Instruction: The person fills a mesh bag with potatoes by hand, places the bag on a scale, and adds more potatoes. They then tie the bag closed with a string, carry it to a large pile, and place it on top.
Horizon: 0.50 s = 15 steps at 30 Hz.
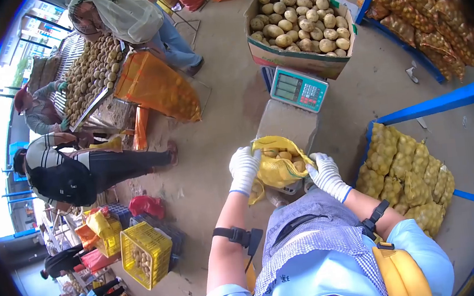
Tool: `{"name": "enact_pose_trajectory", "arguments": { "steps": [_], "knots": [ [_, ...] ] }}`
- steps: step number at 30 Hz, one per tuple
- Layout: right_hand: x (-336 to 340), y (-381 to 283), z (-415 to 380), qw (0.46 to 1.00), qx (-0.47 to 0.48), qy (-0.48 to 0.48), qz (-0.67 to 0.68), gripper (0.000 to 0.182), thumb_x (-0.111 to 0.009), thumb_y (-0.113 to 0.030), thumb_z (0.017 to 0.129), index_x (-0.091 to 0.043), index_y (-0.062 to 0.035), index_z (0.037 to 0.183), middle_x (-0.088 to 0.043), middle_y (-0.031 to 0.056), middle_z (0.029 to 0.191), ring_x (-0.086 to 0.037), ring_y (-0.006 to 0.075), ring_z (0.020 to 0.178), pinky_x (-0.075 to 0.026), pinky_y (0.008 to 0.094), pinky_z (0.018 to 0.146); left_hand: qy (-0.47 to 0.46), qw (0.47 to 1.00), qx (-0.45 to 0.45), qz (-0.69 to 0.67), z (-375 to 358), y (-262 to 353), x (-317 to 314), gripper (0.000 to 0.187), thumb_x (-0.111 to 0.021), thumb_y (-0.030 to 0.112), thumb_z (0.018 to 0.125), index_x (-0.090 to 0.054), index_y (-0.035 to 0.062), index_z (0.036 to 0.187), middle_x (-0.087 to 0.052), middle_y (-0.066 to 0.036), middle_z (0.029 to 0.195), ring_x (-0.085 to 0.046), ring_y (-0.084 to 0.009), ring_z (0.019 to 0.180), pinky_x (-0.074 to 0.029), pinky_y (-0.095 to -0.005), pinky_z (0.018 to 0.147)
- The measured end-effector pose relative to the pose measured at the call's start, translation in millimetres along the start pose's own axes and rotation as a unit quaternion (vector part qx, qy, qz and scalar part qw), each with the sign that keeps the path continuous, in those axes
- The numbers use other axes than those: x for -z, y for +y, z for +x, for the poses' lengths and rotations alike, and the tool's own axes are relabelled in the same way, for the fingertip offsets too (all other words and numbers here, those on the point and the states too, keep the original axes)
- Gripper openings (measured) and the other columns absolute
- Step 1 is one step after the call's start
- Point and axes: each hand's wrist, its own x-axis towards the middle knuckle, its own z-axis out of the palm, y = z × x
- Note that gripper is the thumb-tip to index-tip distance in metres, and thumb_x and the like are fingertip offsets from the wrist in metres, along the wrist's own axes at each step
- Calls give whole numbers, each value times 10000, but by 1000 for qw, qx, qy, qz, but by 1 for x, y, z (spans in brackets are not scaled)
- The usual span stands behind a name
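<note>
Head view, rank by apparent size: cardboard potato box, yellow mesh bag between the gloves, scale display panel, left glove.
1. Cardboard potato box
2. Yellow mesh bag and scale display panel: too alike to rank
3. Left glove, clearly smallest

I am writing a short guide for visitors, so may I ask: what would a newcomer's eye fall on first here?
Probably the yellow sack near the centre, its mouth open, between the left hand and right hand in whitish gloves. Next, the carton heaped with potatoes at the top, just beyond the teal scale display. Then perhaps the stacked full sacks at the right.
</note>
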Motion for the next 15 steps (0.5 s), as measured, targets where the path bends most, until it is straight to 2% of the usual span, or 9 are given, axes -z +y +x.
{"name": "enact_pose_trajectory", "arguments": {
  "steps": [1,2,4,6,8,9,11,12,15],
  "knots": [
    [6,-6,-1,1000,-17,-2,2,425,-617,-227,768,-496,-38,1129,-523,170,1122,-492,346,1041,-398,422,894,-7,999,7,-31,1,-2,-5,330,-557,373,799,-637,64,885,-622,-143,922,-584,-314,873,-461,-402,777],
    [9,-12,-2,1000,-17,10,-3,425,-617,-227,768,-496,-38,1129,-523,170,1122,-492,346,1041,-398,422,894,29,997,10,-67,1,-9,-20,366,-578,403,786,-626,61,906,-624,-150,894,-586,-318,871,-462,-395,787],
    [13,-25,-2,998,-37,51,-3,427,-629,-216,760,-499,-24,1118,-522,172,1124,-497,342,1025,-401,415,889,-28,973,84,-213,-4,-10,-23,419,-622,399,767,-586,44,986,-599,-181,964,-568,-327,924,-450,-391,820],
    [17,-41,-4,998,-19,56,9,379,-627,-213,752,-532,-39,1074,-547,166,1078,-515,340,997,-413,417,871,179,960,63,-205,-20,-8,-38,476,-690,317,720,-527,13,1049,-553,-198,1006,-551,-325,935,-447,-371,823],
    [19,-55,-7,998,14,40,38,287,-622,-207,736,-599,-68,986,-598,153,987,-551,336,941,-436,419,835,289,948,-108,-82,-43,5,-15,409,-667,235,710,-534,49,1049,-553,-162,1017,-560,-301,903,-460,-375,802],
    [15,-58,-8,995,62,52,52,211,-612,-190,738,-625,-81,918,-615,142,919,-566,330,889,-448,416,807,288,947,-112,-85,-43,6,-17,409,-667,235,710,-534,49,1049,-553,-162,1017,-560,-301,903,-460,-375,802],
    [8,-59,-11,995,94,-32,2,279,-617,-192,739,-590,-62,985,-592,140,984,-545,329,926,-430,421,833,39,950,-309,0,-49,7,-25,366,-610,150,722,-527,89,1073,-535,-120,1083,-566,-279,891,-474,-376,774],
    [7,-61,-9,990,111,-77,-42,350,-627,-196,735,-560,-61,1051,-565,141,1061,-523,331,975,-414,431,863,-17,944,-317,85,-54,19,-18,382,-543,91,757,-499,117,1135,-517,-82,1144,-575,-258,890,-484,-368,761],
    [1,-73,10,984,100,22,-149,522,-640,-244,725,-475,-48,1180,-472,155,1218,-476,334,1073,-394,452,888,6,938,-324,124,-48,23,-44,439,-503,73,776,-461,120,1210,-501,-92,1201,-583,-249,870,-495,-355,755]
  ]
}}
